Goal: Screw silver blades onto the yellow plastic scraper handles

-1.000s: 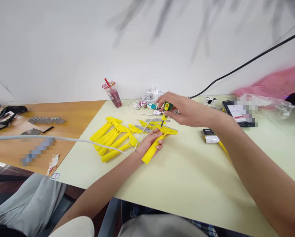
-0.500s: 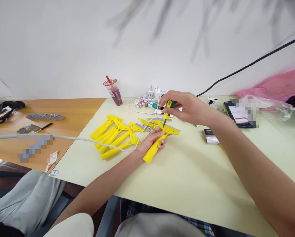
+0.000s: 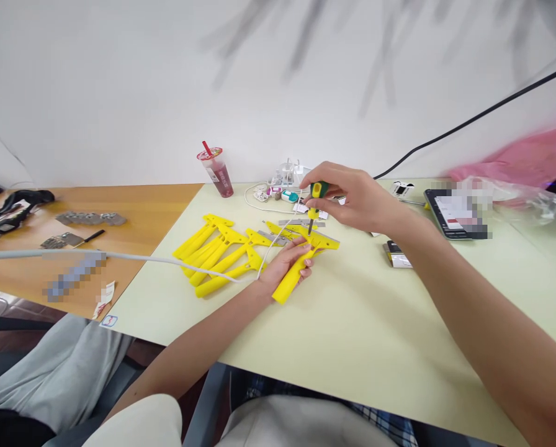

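Observation:
My left hand (image 3: pixel 285 267) is wrapped round a yellow scraper (image 3: pixel 291 280), holding it tilted above the table with its wide head pointing away from me. A metal blade edge shows along that head. In my right hand (image 3: pixel 347 195) is a green and yellow screwdriver (image 3: pixel 316 197), held upright from above. Its tip meets the scraper head near a screw spot; the screw itself is too small to make out. To the left lie several yellow scraper handles (image 3: pixel 217 254) in a row. Behind my left hand rest more yellow heads and grey metal blades (image 3: pixel 301 222).
A cup with a red straw (image 3: pixel 218 174) stands near the wall. A white cable (image 3: pixel 203 270) runs across the handles. On the right are a phone (image 3: pixel 455 214), a small box (image 3: pixel 398 254) and a pink bag (image 3: pixel 515 155). Metal parts (image 3: pixel 90 218) lie on the wooden table. A person sits at left.
The view has shifted slightly, moving the scene a little to the right. Both hands keep their grips, and the screwdriver stays on the scraper head, a little more upright.

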Action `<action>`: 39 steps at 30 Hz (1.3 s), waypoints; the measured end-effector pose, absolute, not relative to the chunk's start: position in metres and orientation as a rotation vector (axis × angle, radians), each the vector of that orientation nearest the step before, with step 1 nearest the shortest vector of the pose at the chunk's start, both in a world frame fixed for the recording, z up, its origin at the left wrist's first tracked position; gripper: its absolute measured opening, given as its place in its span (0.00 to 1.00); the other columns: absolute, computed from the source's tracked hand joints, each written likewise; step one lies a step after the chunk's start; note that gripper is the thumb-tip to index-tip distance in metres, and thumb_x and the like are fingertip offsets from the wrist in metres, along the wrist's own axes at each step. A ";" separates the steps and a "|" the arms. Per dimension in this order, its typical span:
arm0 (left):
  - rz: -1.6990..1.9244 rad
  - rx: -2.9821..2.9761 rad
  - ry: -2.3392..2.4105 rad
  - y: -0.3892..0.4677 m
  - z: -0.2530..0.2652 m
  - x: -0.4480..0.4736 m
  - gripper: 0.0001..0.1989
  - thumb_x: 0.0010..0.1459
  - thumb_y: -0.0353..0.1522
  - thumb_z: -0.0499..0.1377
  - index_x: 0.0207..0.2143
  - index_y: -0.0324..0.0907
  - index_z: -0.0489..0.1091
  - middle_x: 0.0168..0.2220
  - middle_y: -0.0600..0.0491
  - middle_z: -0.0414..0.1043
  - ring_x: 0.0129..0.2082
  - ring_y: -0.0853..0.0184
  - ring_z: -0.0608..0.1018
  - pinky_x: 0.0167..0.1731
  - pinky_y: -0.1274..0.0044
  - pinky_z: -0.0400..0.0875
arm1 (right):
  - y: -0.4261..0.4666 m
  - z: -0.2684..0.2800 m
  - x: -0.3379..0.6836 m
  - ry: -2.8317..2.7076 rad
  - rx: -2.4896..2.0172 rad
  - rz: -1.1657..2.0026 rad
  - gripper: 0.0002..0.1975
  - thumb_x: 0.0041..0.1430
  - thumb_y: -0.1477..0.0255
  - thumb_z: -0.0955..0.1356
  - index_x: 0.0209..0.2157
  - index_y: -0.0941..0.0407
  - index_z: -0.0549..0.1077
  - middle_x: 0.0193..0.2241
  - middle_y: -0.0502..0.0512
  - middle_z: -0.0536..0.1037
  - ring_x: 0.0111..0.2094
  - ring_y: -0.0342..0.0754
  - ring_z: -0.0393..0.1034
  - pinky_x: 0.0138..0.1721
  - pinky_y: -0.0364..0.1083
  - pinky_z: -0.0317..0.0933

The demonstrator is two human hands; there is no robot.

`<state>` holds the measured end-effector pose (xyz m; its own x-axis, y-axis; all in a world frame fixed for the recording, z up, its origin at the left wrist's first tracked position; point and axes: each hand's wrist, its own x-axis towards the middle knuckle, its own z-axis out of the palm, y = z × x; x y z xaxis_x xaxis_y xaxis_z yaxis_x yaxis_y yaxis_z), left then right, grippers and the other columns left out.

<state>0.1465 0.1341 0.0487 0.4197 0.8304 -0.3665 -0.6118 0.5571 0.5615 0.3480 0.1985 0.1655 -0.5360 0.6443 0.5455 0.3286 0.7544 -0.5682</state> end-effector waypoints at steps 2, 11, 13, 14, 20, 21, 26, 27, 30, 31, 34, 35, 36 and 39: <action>0.930 0.367 0.680 0.133 0.050 0.147 0.29 0.52 0.23 0.78 0.49 0.46 0.66 0.44 0.55 0.76 0.25 0.79 0.75 0.19 0.87 0.64 | 0.201 0.163 0.347 -2.180 -0.736 0.474 0.11 0.66 0.57 0.76 0.46 0.47 0.83 0.48 0.58 0.85 0.46 0.61 0.79 0.46 0.59 0.75; 0.939 0.324 0.664 0.133 0.051 0.146 0.27 0.56 0.22 0.75 0.49 0.46 0.65 0.47 0.51 0.77 0.25 0.80 0.75 0.20 0.88 0.64 | 0.192 0.165 0.346 -2.257 -0.811 0.527 0.15 0.71 0.60 0.72 0.55 0.48 0.77 0.56 0.62 0.84 0.44 0.60 0.78 0.46 0.58 0.73; 0.940 0.330 0.666 0.134 0.051 0.146 0.27 0.56 0.23 0.75 0.49 0.46 0.66 0.48 0.51 0.77 0.25 0.80 0.75 0.21 0.88 0.64 | 0.192 0.166 0.344 -2.239 -0.801 0.526 0.13 0.71 0.59 0.72 0.53 0.47 0.78 0.55 0.60 0.84 0.46 0.60 0.79 0.46 0.58 0.73; 0.940 0.335 0.673 0.134 0.050 0.146 0.27 0.56 0.23 0.76 0.50 0.46 0.66 0.48 0.51 0.77 0.25 0.80 0.74 0.21 0.88 0.64 | 0.192 0.166 0.344 -2.238 -0.801 0.501 0.12 0.71 0.57 0.72 0.50 0.47 0.79 0.53 0.59 0.85 0.46 0.60 0.79 0.46 0.58 0.73; 0.919 0.370 0.706 0.133 0.050 0.149 0.27 0.56 0.24 0.76 0.52 0.46 0.68 0.49 0.50 0.77 0.25 0.79 0.74 0.20 0.87 0.63 | 0.196 0.163 0.346 -2.255 -0.860 0.365 0.10 0.71 0.57 0.73 0.44 0.48 0.79 0.43 0.58 0.86 0.41 0.59 0.79 0.44 0.56 0.71; 0.923 0.353 0.708 0.133 0.050 0.149 0.27 0.56 0.23 0.76 0.52 0.46 0.68 0.50 0.50 0.77 0.25 0.79 0.74 0.20 0.87 0.63 | 0.196 0.163 0.347 -2.260 -0.851 0.389 0.10 0.70 0.58 0.73 0.47 0.48 0.80 0.46 0.59 0.86 0.43 0.59 0.79 0.45 0.57 0.71; 0.934 0.303 0.711 0.134 0.051 0.147 0.27 0.57 0.22 0.74 0.51 0.47 0.66 0.51 0.50 0.77 0.25 0.79 0.74 0.21 0.87 0.64 | 0.198 0.163 0.347 -2.234 -0.821 0.502 0.14 0.69 0.61 0.73 0.53 0.48 0.80 0.54 0.60 0.86 0.46 0.60 0.81 0.46 0.58 0.74; 0.932 0.309 0.712 0.133 0.051 0.147 0.27 0.57 0.22 0.74 0.51 0.47 0.66 0.51 0.50 0.77 0.25 0.79 0.74 0.21 0.87 0.64 | 0.199 0.163 0.347 -2.227 -0.824 0.493 0.14 0.69 0.60 0.73 0.52 0.48 0.80 0.52 0.59 0.86 0.45 0.60 0.81 0.46 0.58 0.74; 0.924 0.339 0.721 0.133 0.050 0.149 0.27 0.56 0.23 0.76 0.50 0.47 0.66 0.51 0.49 0.77 0.25 0.79 0.74 0.20 0.86 0.64 | 0.200 0.160 0.345 -2.237 -0.858 0.413 0.13 0.68 0.56 0.75 0.47 0.48 0.80 0.42 0.56 0.87 0.40 0.58 0.79 0.44 0.57 0.72; 0.922 0.348 0.723 0.133 0.050 0.149 0.27 0.56 0.23 0.76 0.50 0.47 0.66 0.51 0.49 0.77 0.25 0.79 0.73 0.20 0.86 0.64 | 0.200 0.160 0.345 -2.242 -0.871 0.397 0.13 0.69 0.55 0.74 0.47 0.48 0.79 0.40 0.56 0.86 0.39 0.58 0.79 0.43 0.56 0.72; 0.924 0.337 0.722 0.133 0.050 0.149 0.27 0.55 0.23 0.76 0.49 0.47 0.66 0.50 0.50 0.77 0.25 0.79 0.73 0.20 0.87 0.63 | 0.199 0.159 0.346 -2.265 -0.870 0.427 0.14 0.68 0.56 0.75 0.48 0.48 0.77 0.42 0.58 0.86 0.39 0.59 0.78 0.41 0.56 0.71; 0.928 0.323 0.719 0.134 0.051 0.149 0.27 0.56 0.23 0.76 0.49 0.47 0.66 0.50 0.50 0.77 0.25 0.79 0.73 0.20 0.87 0.63 | 0.198 0.159 0.347 -2.267 -0.860 0.455 0.14 0.67 0.57 0.75 0.49 0.48 0.77 0.45 0.59 0.86 0.40 0.59 0.79 0.41 0.56 0.72; 0.935 0.308 0.716 0.134 0.052 0.148 0.27 0.56 0.23 0.75 0.49 0.47 0.65 0.50 0.51 0.76 0.25 0.79 0.73 0.20 0.87 0.63 | 0.198 0.159 0.347 -2.263 -0.851 0.483 0.15 0.67 0.58 0.75 0.50 0.47 0.76 0.48 0.60 0.86 0.42 0.60 0.79 0.41 0.56 0.72; 0.944 0.287 0.709 0.135 0.053 0.146 0.27 0.56 0.22 0.75 0.49 0.47 0.65 0.49 0.51 0.77 0.25 0.79 0.73 0.20 0.87 0.64 | 0.199 0.160 0.346 -2.226 -0.830 0.540 0.14 0.68 0.57 0.74 0.50 0.47 0.77 0.51 0.59 0.86 0.44 0.61 0.80 0.44 0.58 0.74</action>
<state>0.1463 0.1348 0.0534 0.3848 0.8180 -0.4275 -0.6384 0.5704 0.5168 0.3459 0.1987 0.1596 -0.5570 0.6920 0.4592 0.4050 0.7090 -0.5773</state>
